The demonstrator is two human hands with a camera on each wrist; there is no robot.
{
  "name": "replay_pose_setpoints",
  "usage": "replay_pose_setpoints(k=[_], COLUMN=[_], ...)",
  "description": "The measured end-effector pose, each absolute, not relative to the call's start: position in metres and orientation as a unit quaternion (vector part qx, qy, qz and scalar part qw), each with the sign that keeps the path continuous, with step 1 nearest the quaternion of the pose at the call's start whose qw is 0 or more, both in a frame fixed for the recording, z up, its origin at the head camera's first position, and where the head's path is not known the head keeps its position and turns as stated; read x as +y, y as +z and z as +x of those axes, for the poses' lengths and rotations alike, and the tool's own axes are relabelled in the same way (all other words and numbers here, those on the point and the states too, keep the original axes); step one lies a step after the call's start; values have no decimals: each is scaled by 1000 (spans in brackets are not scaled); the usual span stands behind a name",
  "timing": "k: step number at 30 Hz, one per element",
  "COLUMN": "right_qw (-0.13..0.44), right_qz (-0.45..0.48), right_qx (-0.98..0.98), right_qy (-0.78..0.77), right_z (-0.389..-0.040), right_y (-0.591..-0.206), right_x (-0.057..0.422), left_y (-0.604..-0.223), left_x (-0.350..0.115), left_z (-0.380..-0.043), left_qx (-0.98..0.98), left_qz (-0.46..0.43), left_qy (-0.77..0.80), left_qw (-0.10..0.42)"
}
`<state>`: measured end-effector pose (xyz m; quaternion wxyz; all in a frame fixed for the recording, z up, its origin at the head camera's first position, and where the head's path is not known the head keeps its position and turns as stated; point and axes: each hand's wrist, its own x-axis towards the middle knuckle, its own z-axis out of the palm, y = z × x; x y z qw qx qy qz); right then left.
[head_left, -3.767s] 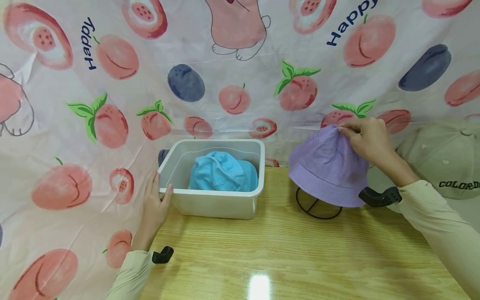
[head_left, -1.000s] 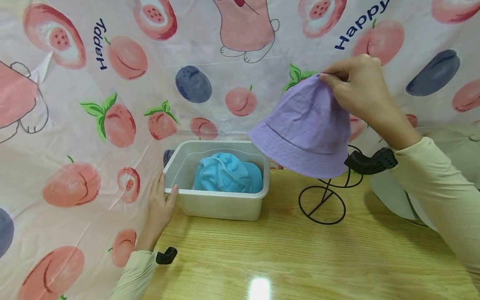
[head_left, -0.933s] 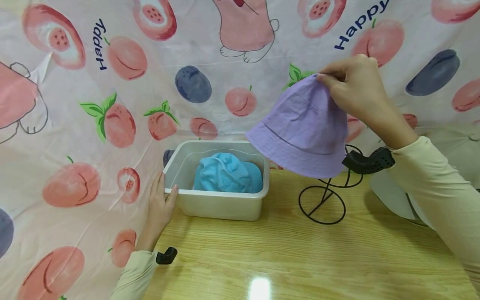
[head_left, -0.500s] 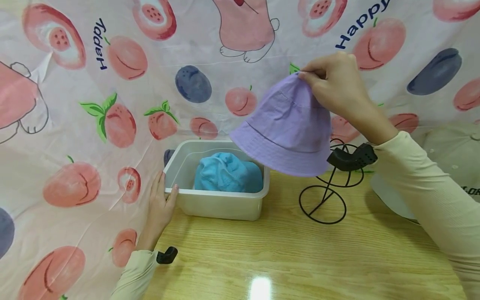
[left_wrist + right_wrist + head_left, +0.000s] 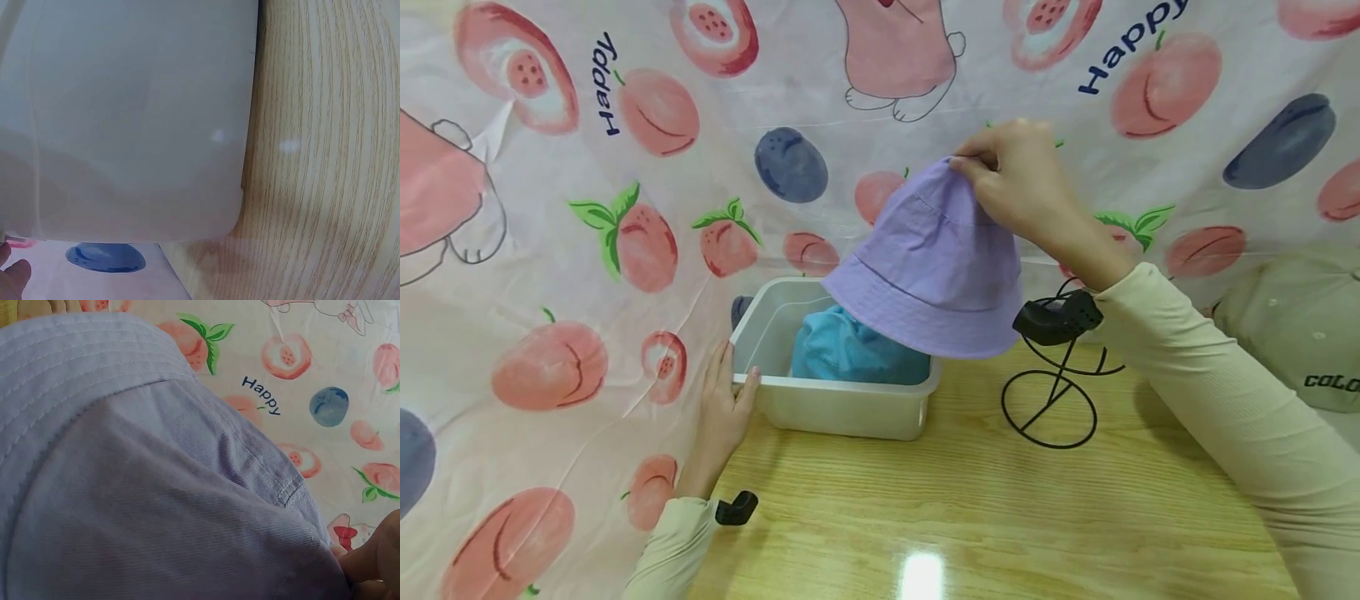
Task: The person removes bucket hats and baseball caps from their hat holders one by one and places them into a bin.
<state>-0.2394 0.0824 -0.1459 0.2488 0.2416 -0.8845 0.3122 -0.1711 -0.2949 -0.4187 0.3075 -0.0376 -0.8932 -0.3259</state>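
Observation:
In the head view, my right hand (image 5: 1018, 179) pinches the crown top of a lavender bucket hat (image 5: 936, 267), which hangs brim down. The hat covers the back right part of a light grey plastic bin (image 5: 842, 408). Inside the bin lies a crumpled light blue cap (image 5: 831, 346), partly hidden by the hat. My left hand (image 5: 722, 408) rests against the bin's front left corner, fingers along the side and thumb at the front rim. In the right wrist view, the hat (image 5: 162, 500) fills much of the picture, pinched by fingertips at the lower right.
A black wire stand (image 5: 1048, 408) stands right of the bin on the wooden table (image 5: 1000, 525). At the far right, behind the right sleeve, is a beige cap (image 5: 1292, 325) with dark lettering. A fruit-print cloth (image 5: 820, 67) hangs behind and at left.
My right hand has lifted the lavender bucket hat off the black wire stand and carried it left, over the bin's right part. My left hand has stayed at the bin's corner.

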Motion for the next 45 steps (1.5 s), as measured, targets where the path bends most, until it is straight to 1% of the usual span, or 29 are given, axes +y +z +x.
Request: replay_pose_setpoints(k=[2,8,15,19,26,30,37,45], right_qw=[244,258,241,243,273,272,263,279], right_qz=[243,259,251,245,259,267,251,254], right_qx=[-883,-869,-868,-867,-848,-840,-841,-818], right_qy=[319,334,355,359,374,385,400,434], right_z=[-241,-247,-255,-260,-271,-273,-277,-280], right_y=[-148,-154,-161,-166,-187,-198,-216,-228], right_x=[78,64,53,50,39,26,10,-5], left_y=[-418,-419,-419,-419,-419,-419,-421,-423], left_x=[-295,-296,-295,-293,-292,-295,-296,-296], left_z=[-171,-171,-174,-177,-178,-175,-176,-178], left_qx=[-893,-893,-897,-903,-899,-896,-893,-890], left_qz=[-38,-38,-35,-37,-37,-33,-35,-37], left_qy=[-325,-325,-318,-305,-319,-322,-326,-327], left_qw=[308,310,304,302,297,303,308,316])
